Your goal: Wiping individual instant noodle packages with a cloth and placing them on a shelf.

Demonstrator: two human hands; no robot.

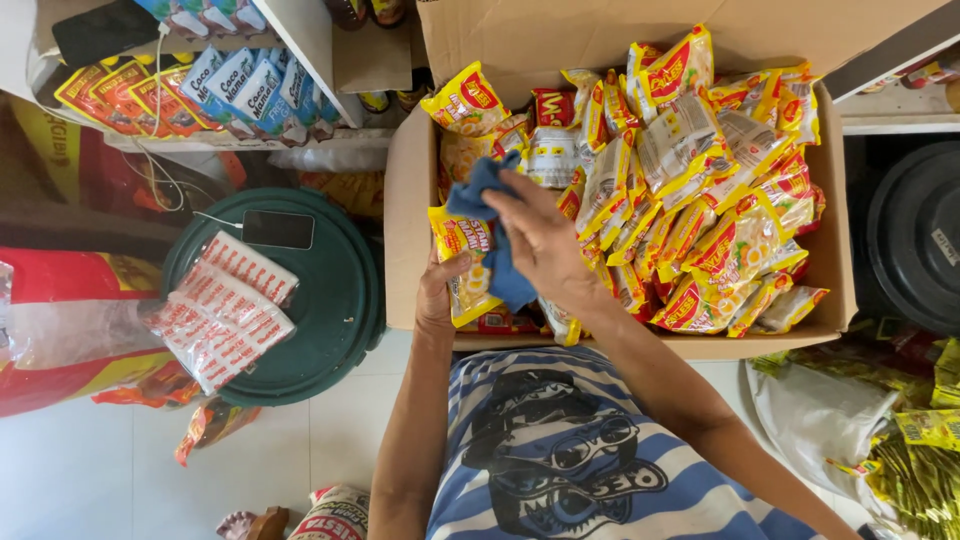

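My left hand (438, 290) holds a yellow noodle packet (462, 262) upright at the near left corner of the cardboard box (408, 190). Against that packet's face my right hand (540, 240) presses a blue cloth (492, 235); the cloth bunches above my fingers and hangs down below them. Several yellow and red noodle packets (700, 190) fill the box in a loose heap.
Left of the box stands a dark green round bin lid (330, 320) carrying white and red packets (225, 310) and a phone (278, 229) on a cable. A shelf with snack packets (200, 85) runs along the top left. A black drum (915, 235) and bags (880, 430) are at right.
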